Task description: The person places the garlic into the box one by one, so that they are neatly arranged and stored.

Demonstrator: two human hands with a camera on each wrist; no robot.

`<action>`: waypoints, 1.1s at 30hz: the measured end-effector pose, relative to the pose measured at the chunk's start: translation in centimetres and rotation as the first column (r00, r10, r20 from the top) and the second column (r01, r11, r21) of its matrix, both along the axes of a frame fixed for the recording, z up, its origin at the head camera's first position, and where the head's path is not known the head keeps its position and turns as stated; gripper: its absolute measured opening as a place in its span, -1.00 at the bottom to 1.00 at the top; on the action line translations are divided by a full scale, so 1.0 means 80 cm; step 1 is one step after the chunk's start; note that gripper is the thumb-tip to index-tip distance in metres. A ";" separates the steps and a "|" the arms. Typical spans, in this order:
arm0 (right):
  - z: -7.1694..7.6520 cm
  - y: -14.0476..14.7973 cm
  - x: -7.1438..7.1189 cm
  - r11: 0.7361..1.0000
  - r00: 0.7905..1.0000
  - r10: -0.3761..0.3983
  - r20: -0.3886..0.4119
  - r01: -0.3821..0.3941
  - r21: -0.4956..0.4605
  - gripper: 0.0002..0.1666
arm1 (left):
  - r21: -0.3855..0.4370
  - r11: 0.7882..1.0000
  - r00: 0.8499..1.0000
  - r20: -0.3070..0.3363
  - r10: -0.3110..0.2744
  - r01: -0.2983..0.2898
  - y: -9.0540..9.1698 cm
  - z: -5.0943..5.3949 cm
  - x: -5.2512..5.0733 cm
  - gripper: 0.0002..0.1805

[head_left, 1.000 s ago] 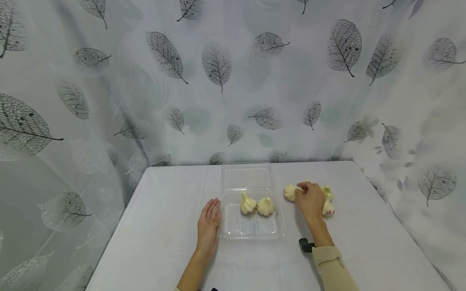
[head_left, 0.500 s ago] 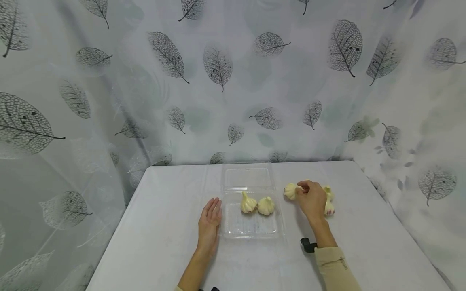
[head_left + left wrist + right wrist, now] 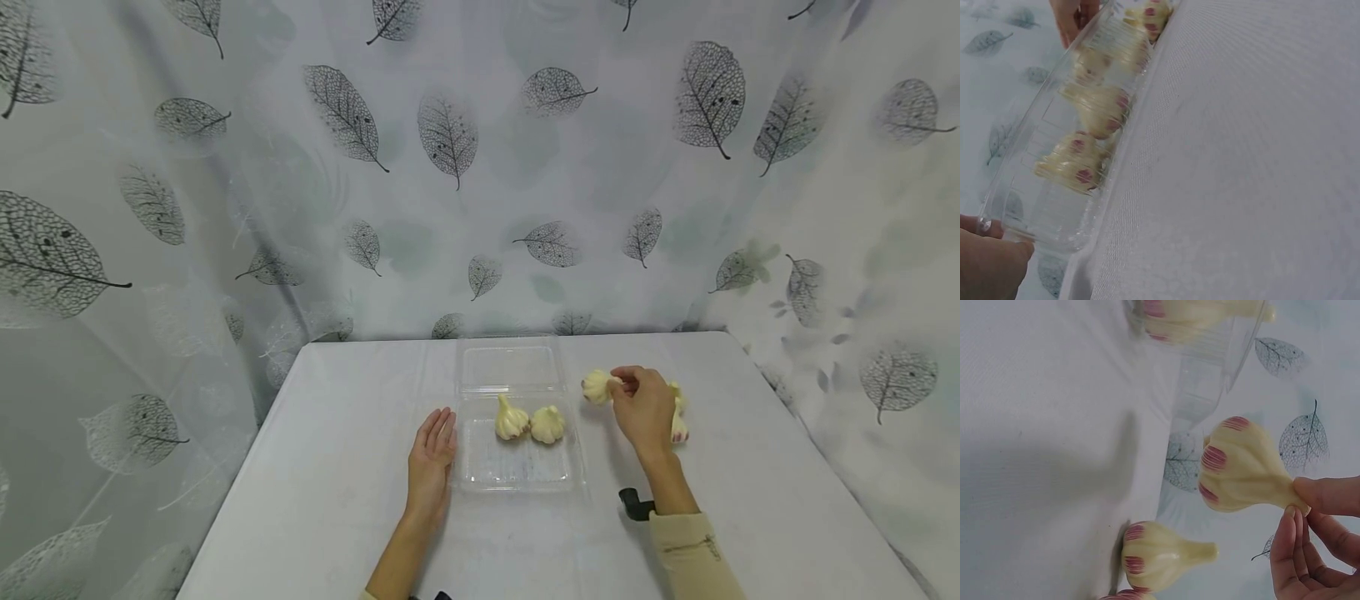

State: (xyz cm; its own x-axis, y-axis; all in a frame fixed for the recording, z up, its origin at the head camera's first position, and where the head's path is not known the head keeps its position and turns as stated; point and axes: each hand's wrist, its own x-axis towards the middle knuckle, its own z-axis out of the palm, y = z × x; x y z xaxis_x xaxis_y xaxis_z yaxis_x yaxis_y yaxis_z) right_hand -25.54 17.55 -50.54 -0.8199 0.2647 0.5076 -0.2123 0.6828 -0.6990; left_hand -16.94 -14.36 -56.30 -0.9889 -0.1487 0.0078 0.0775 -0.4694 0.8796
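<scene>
My right hand point(image 3: 642, 410) pinches a garlic bulb point(image 3: 1244, 469) by its stem between thumb and fingertips. In the right wrist view this cream bulb with purple streaks is off the table, its root end pointing away from the hand. A clear plastic clamshell box point(image 3: 517, 479) lies unfolded at mid-table, with two garlic bulbs, a left one point(image 3: 512, 419) and a right one point(image 3: 547, 425), side by side in its near half. Along the box's left side rests my left hand point(image 3: 432, 458), fingers straight and touching its edge.
Beyond the right hand lie more garlic bulbs point(image 3: 678, 425), partly hidden by it; one loose bulb point(image 3: 1163, 556) shows in the right wrist view. The box's lid half point(image 3: 510, 367) lies flat toward the back. A leaf-patterned curtain point(image 3: 480, 167) hangs behind the white table point(image 3: 337, 467).
The right hand has raised the pinched garlic bulb slightly, and a bulb tip that showed above that hand is now hidden. My left hand and the box stay put.
</scene>
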 end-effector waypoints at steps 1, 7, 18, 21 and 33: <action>0.002 -0.001 0.001 1.000 1.000 0.002 -0.003 -0.002 0.001 -0.88 | -0.001 1.000 1.000 0.001 0.000 0.000 0.000 0.000 0.000 -0.29; 0.014 -0.006 0.008 1.000 0.999 0.027 -0.025 -0.027 -0.003 -0.87 | 0.008 1.000 1.000 0.006 0.006 -0.006 0.001 0.001 0.000 -0.29; 0.026 -0.026 0.021 0.996 0.995 0.086 -0.057 -0.086 0.000 -0.84 | 0.000 1.000 1.000 0.005 0.005 -0.005 0.001 0.001 0.001 -0.28; 0.029 -0.031 0.023 0.995 0.994 0.096 -0.049 -0.096 -0.006 -0.84 | 0.002 1.000 1.000 0.002 0.009 -0.009 0.001 0.001 0.001 -0.28; 0.039 -0.050 0.033 0.991 0.989 0.135 -0.066 -0.136 -0.004 -0.83 | 0.005 1.000 1.000 -0.003 0.010 -0.010 0.001 -0.001 -0.001 -0.27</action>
State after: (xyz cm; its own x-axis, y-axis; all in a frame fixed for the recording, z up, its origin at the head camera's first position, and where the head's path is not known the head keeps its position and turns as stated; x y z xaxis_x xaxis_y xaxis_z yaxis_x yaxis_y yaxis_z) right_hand -22.89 13.59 -47.39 -0.8139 0.1577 0.5593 -0.3477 0.6389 -0.6862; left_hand -16.98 -14.32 -56.39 -0.9874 -0.1582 0.0100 0.0847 -0.4733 0.8768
